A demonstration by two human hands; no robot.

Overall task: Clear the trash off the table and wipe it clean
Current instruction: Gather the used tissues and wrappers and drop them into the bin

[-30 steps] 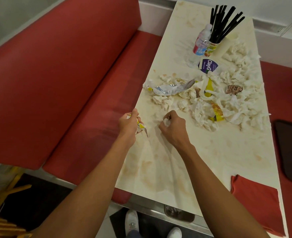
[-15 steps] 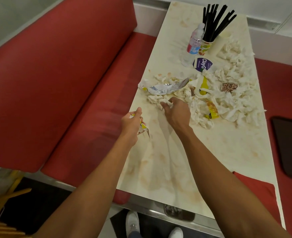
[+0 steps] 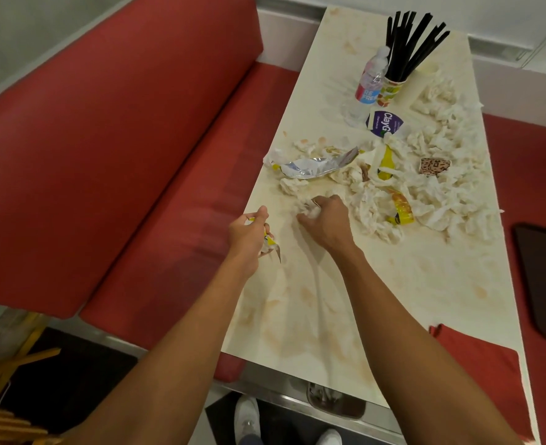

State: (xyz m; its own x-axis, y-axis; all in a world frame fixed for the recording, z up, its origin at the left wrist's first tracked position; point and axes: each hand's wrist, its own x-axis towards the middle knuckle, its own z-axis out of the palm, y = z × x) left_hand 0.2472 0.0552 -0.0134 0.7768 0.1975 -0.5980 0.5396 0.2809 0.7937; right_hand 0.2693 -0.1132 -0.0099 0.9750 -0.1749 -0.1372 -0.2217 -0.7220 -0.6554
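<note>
Cream, stained table (image 3: 377, 284) beside a red bench (image 3: 136, 155), seen from above; my left hand (image 3: 247, 234) hangs at the near left edge, fingers curled round a crumpled yellow-and-silver wrapper scrap (image 3: 270, 244); my right hand (image 3: 327, 220) rests on the tabletop just beside it, fingers closed over a wad of white tissue (image 3: 310, 211) at the near fringe of the litter; beyond lies the main heap of crumpled tissues (image 3: 451, 194), with a flattened foil wrapper (image 3: 313, 165) on its left margin and a yellow sachet (image 3: 401, 207) among the paper; a water bottle (image 3: 372, 80) and a cup of black straws (image 3: 392, 89) stand at the far end; a red cloth (image 3: 480, 374) lies at the near right corner, well apart from both hands. Handling, as I judge it: tissue is nearly weightless, soft and compressible, liable to tear or shed bits if damp, so I gather it by scooping and squeezing several wads into the palm; foil is light, springy and slick, best crushed at its middle rather than pinched by an edge.
</note>
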